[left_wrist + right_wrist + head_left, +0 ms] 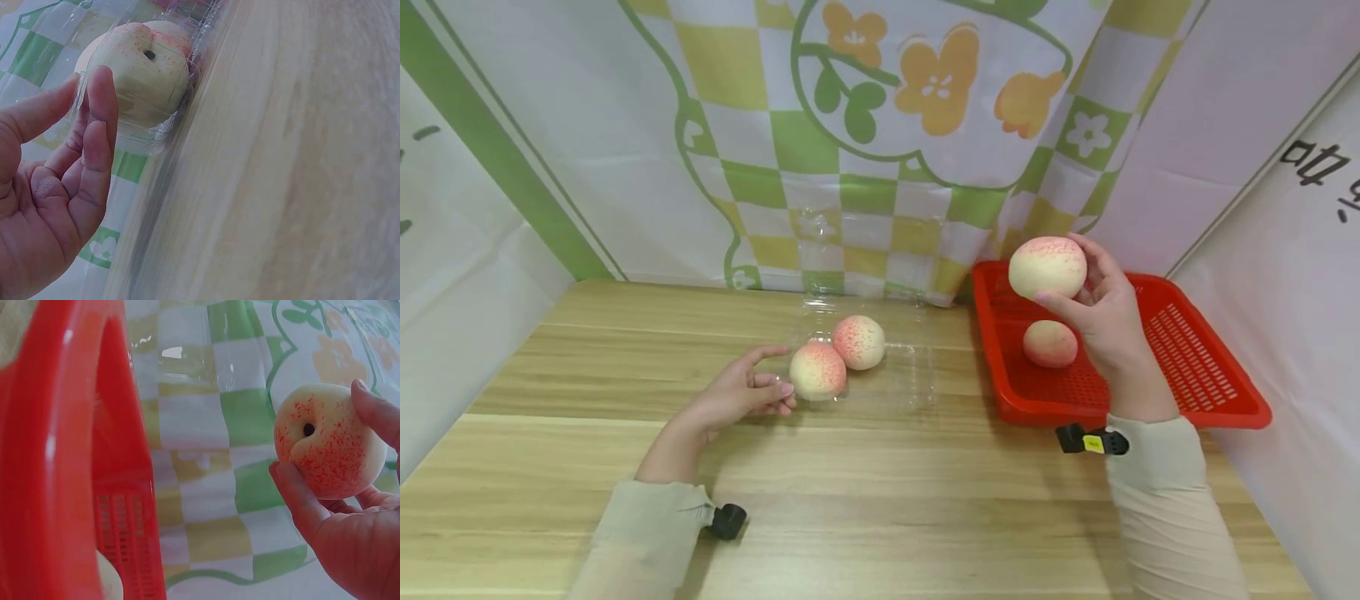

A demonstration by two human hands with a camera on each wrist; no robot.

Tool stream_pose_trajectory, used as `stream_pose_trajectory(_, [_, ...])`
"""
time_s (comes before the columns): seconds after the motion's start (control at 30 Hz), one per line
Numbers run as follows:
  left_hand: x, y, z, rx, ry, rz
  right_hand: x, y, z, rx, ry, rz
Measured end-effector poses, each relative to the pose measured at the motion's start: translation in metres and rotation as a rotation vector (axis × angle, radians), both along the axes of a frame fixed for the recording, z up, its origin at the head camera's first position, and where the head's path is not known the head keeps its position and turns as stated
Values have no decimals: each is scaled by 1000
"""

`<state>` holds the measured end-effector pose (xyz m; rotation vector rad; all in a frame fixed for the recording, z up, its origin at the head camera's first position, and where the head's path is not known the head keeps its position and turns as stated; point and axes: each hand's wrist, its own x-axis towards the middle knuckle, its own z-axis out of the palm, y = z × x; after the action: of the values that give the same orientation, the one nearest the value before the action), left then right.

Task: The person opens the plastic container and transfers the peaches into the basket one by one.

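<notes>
Working at a wood-grain table (895, 500), with a red slotted basket (1018, 408) at three o'clock from a clear plastic box (904, 375). Pinching the box's nine-o'clock edge in the left hand (737, 398); clasping a speckled peach (1047, 265) between thumb and fingers of the right hand (1103, 312), at the basket's eleven o'clock. With two peaches (817, 372) (859, 342) boxed and a lone peach (1050, 345) basketed, probably mid-transfer; next, calls for lowering gently.

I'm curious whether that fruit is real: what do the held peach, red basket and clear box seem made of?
Held peach: looks artificial, perhaps foam; matte, with sprayed-looking speckles and a dark hole.
Red basket: likely moulded plastic, slightly glossy, with regular slots.
Clear box: apparently thin, shiny plastic, by its see-through walls and glints.
</notes>
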<state>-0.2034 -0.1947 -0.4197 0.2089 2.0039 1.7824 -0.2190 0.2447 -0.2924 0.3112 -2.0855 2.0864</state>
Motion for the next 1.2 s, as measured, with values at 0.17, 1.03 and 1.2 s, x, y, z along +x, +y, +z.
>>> stream_pose_trajectory(0.17, [0, 0, 1, 2, -2, 0, -5, 15, -1, -56, 3, -9])
stream_pose_trajectory(1.03, [2, -1, 2, -1, -6, 7, -53, 98, -7, -32, -148, 3])
stream_pose_trajectory(1.2, [2, -1, 2, 1, -8, 2, -64, 118, -16, 60, -227, 21])
